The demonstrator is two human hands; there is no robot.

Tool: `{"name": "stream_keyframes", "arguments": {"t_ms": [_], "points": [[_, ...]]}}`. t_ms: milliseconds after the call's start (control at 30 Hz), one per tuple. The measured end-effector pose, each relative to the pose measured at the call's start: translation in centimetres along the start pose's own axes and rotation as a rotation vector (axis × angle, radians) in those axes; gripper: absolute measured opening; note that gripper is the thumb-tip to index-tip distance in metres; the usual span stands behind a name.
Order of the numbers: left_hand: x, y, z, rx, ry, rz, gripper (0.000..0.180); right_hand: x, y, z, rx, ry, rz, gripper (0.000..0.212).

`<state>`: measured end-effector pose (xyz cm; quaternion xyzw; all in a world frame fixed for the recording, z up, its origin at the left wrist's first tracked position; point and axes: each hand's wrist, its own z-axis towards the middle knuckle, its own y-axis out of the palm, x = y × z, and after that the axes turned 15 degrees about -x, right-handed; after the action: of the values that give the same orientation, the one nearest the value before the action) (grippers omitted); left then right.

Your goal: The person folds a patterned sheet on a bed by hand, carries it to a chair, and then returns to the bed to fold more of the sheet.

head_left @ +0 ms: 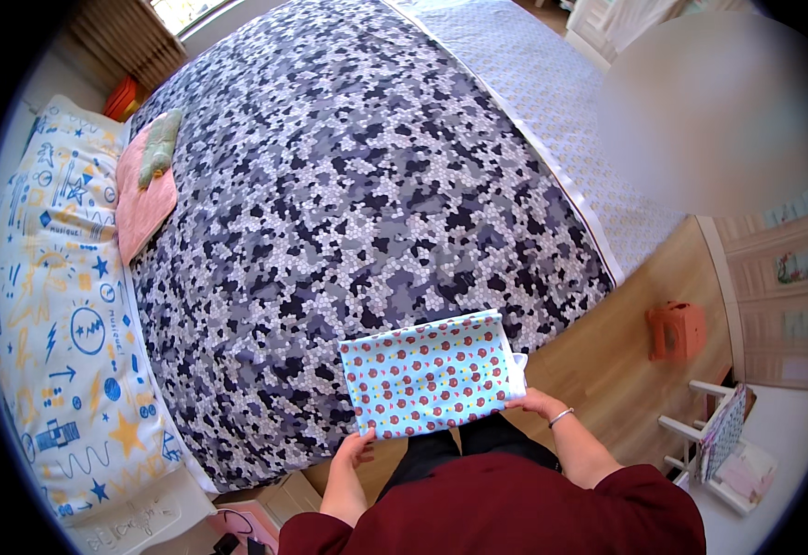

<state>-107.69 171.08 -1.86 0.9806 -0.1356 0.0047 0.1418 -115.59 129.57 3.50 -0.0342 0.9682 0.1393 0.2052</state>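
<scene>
A folded light-blue cloth (431, 377) with rows of brown bear faces and small yellow and pink marks is spread between my hands at the bed's near edge. Its far part lies over the black, grey and white patterned bedspread (367, 194). My left hand (356, 448) is closed on the near left corner. At the near right corner my right hand (541, 404), with a bracelet on the wrist, grips the cloth. A white piece shows along the cloth's right edge; the fingers beneath are partly hidden.
A long white printed pillow (85, 305) lies along the left, beside a pink cushion (140, 208) with a green piece on it. An orange stool (675, 331) stands on the wooden floor (598, 370) at right, near a white chair (723, 444). The upper right is blurred.
</scene>
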Motion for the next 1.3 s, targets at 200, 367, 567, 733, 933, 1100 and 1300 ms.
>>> {"name": "stream_keyframes", "arguments": {"t_ms": [200,367,567,733,933,1100,1300], "points": [[1.5,0.6,-1.8,-0.181,0.231,-0.092,0.034,4.1,2.6,-1.7,0.137,0.007,0.186,0.035],[6.1,3.1,-5.7,-0.250,0.434,0.043,0.029,8.1,5.4,-4.0,0.095,-0.239,0.637,0.029],[10.2,11.2,-7.2,-0.424,0.451,0.347,0.028,15.0,7.9,-10.4,0.146,-0.581,1.005,0.029],[9.0,25.9,-8.1,-0.389,0.371,0.558,0.022,23.9,8.2,-16.7,0.243,-0.757,1.217,0.035],[3.6,42.0,-4.0,-0.377,0.252,0.877,0.023,32.3,8.5,-25.1,0.418,-0.830,1.377,0.038],[-2.5,57.8,-3.7,-0.521,0.173,0.989,0.020,40.9,7.1,-31.9,0.521,-0.887,1.503,0.032],[-5.4,69.0,-0.5,-0.515,0.190,1.066,0.019,45.4,2.4,-37.0,0.806,-0.688,0.872,0.023]]}}
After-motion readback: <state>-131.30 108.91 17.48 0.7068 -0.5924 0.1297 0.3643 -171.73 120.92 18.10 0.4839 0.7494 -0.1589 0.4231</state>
